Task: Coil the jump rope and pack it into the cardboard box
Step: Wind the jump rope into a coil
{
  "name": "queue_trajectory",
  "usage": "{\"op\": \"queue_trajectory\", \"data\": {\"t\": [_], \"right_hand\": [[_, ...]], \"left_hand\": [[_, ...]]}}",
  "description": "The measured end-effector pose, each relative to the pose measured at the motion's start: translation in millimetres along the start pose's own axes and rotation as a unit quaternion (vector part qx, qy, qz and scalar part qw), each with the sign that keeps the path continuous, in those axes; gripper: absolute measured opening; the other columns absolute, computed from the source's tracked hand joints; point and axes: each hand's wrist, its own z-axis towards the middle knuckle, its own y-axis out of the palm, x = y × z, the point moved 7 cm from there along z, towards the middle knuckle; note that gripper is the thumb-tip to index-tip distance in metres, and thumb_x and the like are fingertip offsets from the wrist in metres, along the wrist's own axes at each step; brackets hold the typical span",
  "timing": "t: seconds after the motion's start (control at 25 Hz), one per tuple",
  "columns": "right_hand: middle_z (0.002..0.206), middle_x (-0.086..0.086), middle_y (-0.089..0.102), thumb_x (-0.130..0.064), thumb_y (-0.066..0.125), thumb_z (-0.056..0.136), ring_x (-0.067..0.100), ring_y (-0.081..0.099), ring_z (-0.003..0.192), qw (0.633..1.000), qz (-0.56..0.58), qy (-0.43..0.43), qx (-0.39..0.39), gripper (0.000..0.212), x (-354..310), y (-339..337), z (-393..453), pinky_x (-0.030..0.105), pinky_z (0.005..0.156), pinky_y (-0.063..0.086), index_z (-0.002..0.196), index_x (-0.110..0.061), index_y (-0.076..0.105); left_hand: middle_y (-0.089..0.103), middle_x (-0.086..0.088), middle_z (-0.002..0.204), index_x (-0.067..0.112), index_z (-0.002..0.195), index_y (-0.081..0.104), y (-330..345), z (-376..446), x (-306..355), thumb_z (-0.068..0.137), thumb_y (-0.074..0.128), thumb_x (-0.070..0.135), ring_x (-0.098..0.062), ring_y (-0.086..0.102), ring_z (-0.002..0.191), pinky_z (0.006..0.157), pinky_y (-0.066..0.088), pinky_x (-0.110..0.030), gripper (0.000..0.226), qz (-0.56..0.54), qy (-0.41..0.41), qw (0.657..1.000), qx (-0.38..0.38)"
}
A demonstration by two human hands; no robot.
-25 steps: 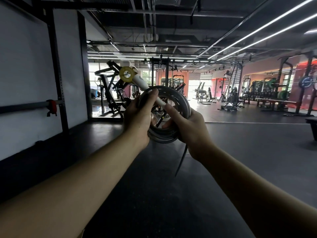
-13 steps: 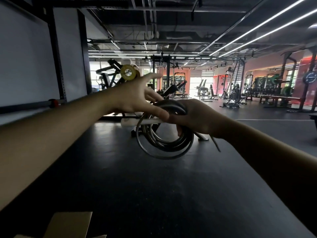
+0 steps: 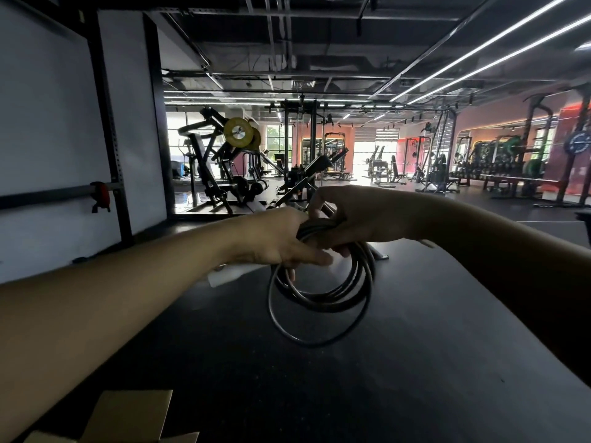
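Head camera view, looking forward and down along your two outstretched bare forearms in a dim gym. Your hands meet in front of you at the top of a dark rubbery jump rope wound into a round coil (image 3: 319, 295), which hangs below them in the air above the black floor (image 3: 351, 394). Your right hand (image 3: 355, 219) curls over the top of the bundle, fingers wrapped round the gathered loops, so it carries the coil. Your left hand (image 3: 281, 241) reaches in from the left, its fingers pressed against the same bunch of loops; whether it truly grips them or only steadies them cannot be told. A pale white handle of the rope (image 3: 230, 275) pokes out leftward beneath your left hand, lying roughly level. The coil's ring faces you, nearly upright, with one outer loop sagging lower than the rest. The flaps of a brown cardboard box (image 3: 128, 417) show at the bottom left edge of the view, low and close to your body, well apart from the coil and on your left side. Packing likely means bringing the coil down and back toward you, leftward, while keeping the loose outer loop from springing open.
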Motion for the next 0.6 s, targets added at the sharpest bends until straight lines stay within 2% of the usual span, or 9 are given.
{"op": "queue_trajectory", "data": {"t": [0.08, 0.12, 0.2, 0.24, 0.28, 0.32, 0.4, 0.48, 0.6], "right_hand": [[0.086, -0.008, 0.075, -0.037, 0.073, 0.089, -0.004, 0.054, 0.047, 0.998, 0.055, -0.009, 0.028, 0.028, -1, -10, -7, 0.013, 0.047, 0.039, 0.109, -0.022, 0.060], [0.085, -0.012, 0.073, -0.043, 0.069, 0.089, -0.002, 0.050, 0.045, 0.995, 0.086, -0.010, 0.053, 0.032, 1, -18, -11, 0.013, 0.045, 0.036, 0.109, -0.019, 0.062], [0.068, -0.020, 0.067, -0.052, 0.057, 0.091, -0.002, 0.049, 0.045, 0.986, 0.124, -0.007, 0.114, 0.044, 6, -32, -19, 0.011, 0.045, 0.035, 0.110, -0.013, 0.066], [0.065, -0.020, 0.065, -0.057, 0.050, 0.091, -0.003, 0.053, 0.050, 0.981, 0.132, -0.003, 0.144, 0.051, 10, -35, -22, 0.012, 0.048, 0.038, 0.110, -0.013, 0.068], [0.070, -0.016, 0.069, -0.061, 0.044, 0.091, -0.002, 0.058, 0.059, 0.974, 0.151, 0.004, 0.171, 0.055, 15, -35, -24, 0.016, 0.054, 0.044, 0.112, -0.017, 0.070], [0.083, -0.010, 0.074, -0.064, 0.040, 0.092, 0.007, 0.065, 0.072, 0.963, 0.184, 0.010, 0.196, 0.055, 20, -32, -25, 0.024, 0.063, 0.050, 0.113, -0.024, 0.071], [0.101, 0.001, 0.077, -0.068, 0.034, 0.095, 0.023, 0.072, 0.092, 0.930, 0.284, 0.009, 0.235, 0.054, 27, -21, -23, 0.037, 0.078, 0.055, 0.116, -0.032, 0.069], [0.106, 0.007, 0.075, -0.067, 0.039, 0.096, 0.022, 0.074, 0.094, 0.895, 0.357, -0.001, 0.267, 0.051, 31, -7, -20, 0.035, 0.077, 0.055, 0.121, -0.031, 0.065], [0.105, 0.015, 0.072, -0.050, 0.055, 0.098, 0.011, 0.070, 0.086, 0.866, 0.393, -0.004, 0.309, 0.038, 27, 17, -15, 0.022, 0.067, 0.050, 0.124, -0.023, 0.062]], "left_hand": [[0.056, 0.005, 0.058, 0.017, 0.085, 0.069, -10, -1, 0, 0.090, 0.075, 0.021, -0.008, 0.051, 0.051, 0.050, 0.044, -0.020, 0.008, -0.034, 0.003, 0.999, 0.031], [0.056, 0.007, 0.056, 0.014, 0.086, 0.068, -16, -2, -1, 0.091, 0.073, 0.020, -0.006, 0.050, 0.049, 0.049, 0.043, -0.019, 0.010, -0.050, 0.005, 0.997, 0.051], [0.060, 0.012, 0.057, 0.013, 0.093, 0.067, -30, -6, -4, 0.093, 0.071, 0.023, -0.003, 0.055, 0.051, 0.051, 0.044, -0.017, 0.010, -0.111, 0.015, 0.988, 0.105], [0.063, 0.012, 0.061, 0.012, 0.099, 0.067, -37, -7, -6, 0.093, 0.071, 0.024, -0.004, 0.060, 0.058, 0.053, 0.046, -0.017, 0.014, -0.165, 0.023, 0.976, 0.138], [0.065, 0.010, 0.067, 0.010, 0.104, 0.067, -43, -7, -10, 0.093, 0.070, 0.024, -0.008, 0.063, 0.068, 0.056, 0.048, -0.019, 0.018, -0.219, 0.034, 0.959, 0.175], [0.064, 0.006, 0.072, 0.009, 0.105, 0.067, -48, -8, -11, 0.093, 0.069, 0.024, -0.016, 0.064, 0.077, 0.060, 0.050, -0.020, 0.020, -0.259, 0.046, 0.940, 0.216], [0.059, 0.005, 0.071, 0.010, 0.100, 0.066, -54, -7, -12, 0.095, 0.067, 0.026, -0.018, 0.061, 0.074, 0.065, 0.051, -0.025, 0.017, -0.297, 0.061, 0.908, 0.288], [0.054, 0.013, 0.058, 0.008, 0.100, 0.064, -54, -3, -13, 0.097, 0.065, 0.029, -0.008, 0.053, 0.055, 0.065, 0.051, -0.031, 0.021, -0.319, 0.075, 0.887, 0.326], [0.048, 0.013, 0.054, 0.010, 0.098, 0.062, -53, 0, -20, 0.096, 0.066, 0.031, -0.008, 0.042, 0.048, 0.063, 0.046, -0.034, 0.022, -0.369, 0.072, 0.850, 0.370]]}}
